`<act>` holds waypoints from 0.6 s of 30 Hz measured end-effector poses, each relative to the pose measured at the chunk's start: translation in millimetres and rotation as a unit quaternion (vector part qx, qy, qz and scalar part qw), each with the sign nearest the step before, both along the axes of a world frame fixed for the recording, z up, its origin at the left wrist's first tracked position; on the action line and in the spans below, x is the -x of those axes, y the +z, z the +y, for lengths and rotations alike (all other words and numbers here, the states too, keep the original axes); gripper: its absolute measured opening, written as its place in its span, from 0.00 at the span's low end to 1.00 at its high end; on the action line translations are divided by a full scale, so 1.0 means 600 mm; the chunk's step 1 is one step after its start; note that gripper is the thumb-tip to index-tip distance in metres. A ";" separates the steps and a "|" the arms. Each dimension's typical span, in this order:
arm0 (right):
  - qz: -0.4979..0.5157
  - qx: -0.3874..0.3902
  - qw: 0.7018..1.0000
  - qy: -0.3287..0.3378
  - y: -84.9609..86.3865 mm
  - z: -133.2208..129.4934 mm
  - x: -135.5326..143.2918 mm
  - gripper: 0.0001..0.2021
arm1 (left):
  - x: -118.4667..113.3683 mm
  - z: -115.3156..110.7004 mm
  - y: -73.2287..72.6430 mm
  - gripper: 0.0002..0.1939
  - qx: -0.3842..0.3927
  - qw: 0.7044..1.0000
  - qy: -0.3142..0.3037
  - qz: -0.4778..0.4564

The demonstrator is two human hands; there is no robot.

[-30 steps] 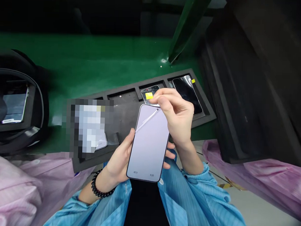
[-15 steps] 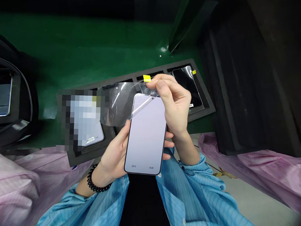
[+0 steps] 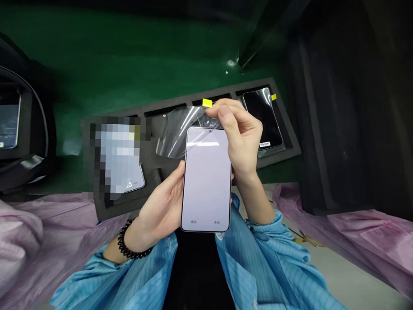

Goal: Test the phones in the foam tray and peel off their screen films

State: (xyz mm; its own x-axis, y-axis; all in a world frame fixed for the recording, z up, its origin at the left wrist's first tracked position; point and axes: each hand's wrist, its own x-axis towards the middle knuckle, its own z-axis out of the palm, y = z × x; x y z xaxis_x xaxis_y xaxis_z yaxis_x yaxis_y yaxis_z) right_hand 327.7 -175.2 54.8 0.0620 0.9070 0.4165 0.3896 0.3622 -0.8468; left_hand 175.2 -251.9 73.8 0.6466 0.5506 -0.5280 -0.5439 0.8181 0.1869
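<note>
My left hand [image 3: 164, 205] is wrapped round a phone [image 3: 207, 186] with a lit, pale lilac screen, held upright to my view. Small dark characters show near its lower edge. Above the phone's top, my right hand [image 3: 243, 136] pinches a clear film [image 3: 176, 131] between thumb and fingers. A yellow tab [image 3: 207, 103] sticks out at the film's corner beside my fingertips. The film curls out to the left and overlaps the top of the screen.
A dark foam tray [image 3: 118, 110] lies behind my hands on a green surface [image 3: 128, 80]. It holds a black-screened phone [image 3: 264, 116] at right and a partly blurred, lit phone [image 3: 136, 182] at left. Pink-clothed people flank me; black covers stand at right.
The held phone has shifted slightly right and up in view. The film has swung and curled closer to the phone's top, its left end higher than before.
</note>
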 end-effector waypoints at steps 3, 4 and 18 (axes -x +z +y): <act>0.010 -0.005 1.000 -0.007 0.001 -0.001 0.000 0.17 | 0.000 0.002 0.000 0.30 0.002 0.999 0.006 0.046; 0.009 -0.010 1.000 -0.004 0.002 -0.001 0.000 0.16 | 0.001 0.003 0.000 0.30 0.003 0.999 0.005 0.049; 0.019 0.019 1.000 0.002 0.016 -0.012 0.001 0.13 | 0.006 0.002 0.001 0.29 -0.003 0.999 -0.001 0.037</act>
State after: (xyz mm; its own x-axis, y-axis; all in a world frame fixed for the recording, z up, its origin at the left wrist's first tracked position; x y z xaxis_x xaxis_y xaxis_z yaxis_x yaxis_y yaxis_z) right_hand 327.4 -182.7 64.2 0.0727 0.9227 0.3785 0.3549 0.3307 -0.8744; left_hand 171.6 -250.8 74.2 0.6069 0.5528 -0.5711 -0.5267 0.8178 0.2319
